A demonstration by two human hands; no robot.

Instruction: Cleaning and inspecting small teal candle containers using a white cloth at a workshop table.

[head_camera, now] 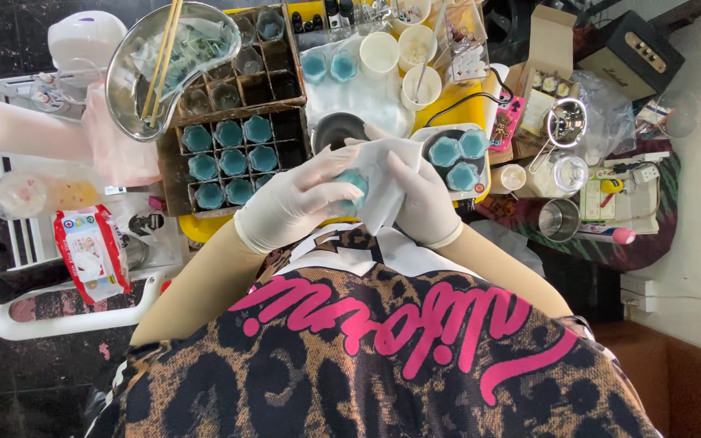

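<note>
A: What is being held?

B: A small teal-blue hexagonal glass cup (356, 185) is being gripped by the white-gloved left hand (298, 203), fingers closed around it, at frame centre.

A: And the other hand?

B: A white tissue sheet (383, 174) is being pressed onto the cup by the white-gloved right hand (423, 203), fingers closed on the tissue.

A: Surroundings?

B: At 10 o'clock of the hands, a dark wooden compartment crate (174, 166) is being filled with more teal cups (229, 158). At 2 o'clock, three teal cups are being carried on a round dark tray (438, 166). At 11 o'clock, a kidney-shaped steel basin (127, 89) is being rested on the crate. A small black bowl (338, 130) is being kept at 12 o'clock.
</note>
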